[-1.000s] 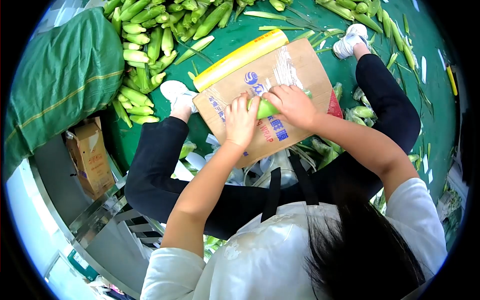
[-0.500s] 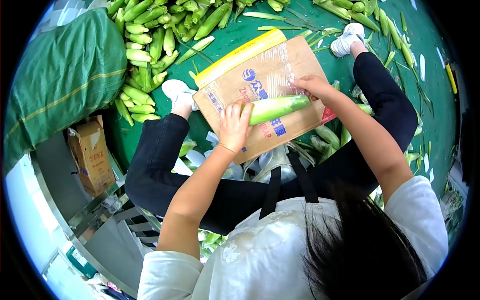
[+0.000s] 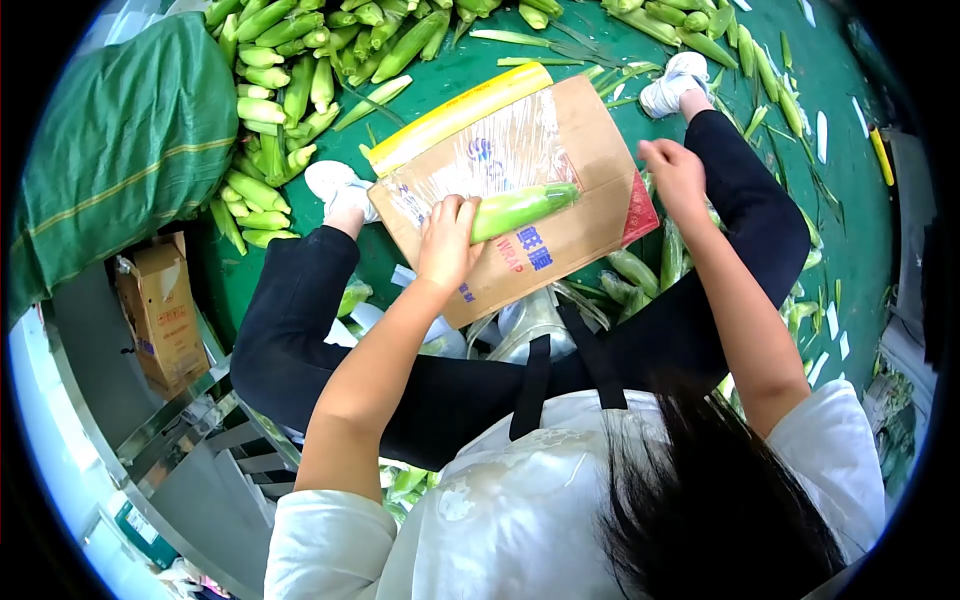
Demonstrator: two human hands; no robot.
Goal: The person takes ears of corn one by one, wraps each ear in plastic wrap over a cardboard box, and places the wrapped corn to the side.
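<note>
A green ear of corn (image 3: pixel 525 208) lies across a brown cardboard box (image 3: pixel 590 140), its left end under the fingers of my left hand (image 3: pixel 450 240), which are wrapped round it. Clear film, wrinkled and shiny, covers part of the cardboard above the corn. Along the far edge of the box lies a yellow roll of film (image 3: pixel 455 115). My right hand (image 3: pixel 675 175) is raised off the box's right edge, apart from the corn, with its fingers curled; whether anything thin is between them is too small to tell.
Many ears of corn (image 3: pixel 300 90) are piled at the back left beside a green sack (image 3: pixel 130 150). An upright carton (image 3: pixel 165 315) stands at the left. Wrapped corn (image 3: pixel 635 270) lies by my right leg, and loose husks (image 3: pixel 770 80) are scattered on the green floor.
My right hand has left the corn and moved right, past the box's edge. My left hand stays on the corn. Film now lies wrinkled over more of the cardboard.
</note>
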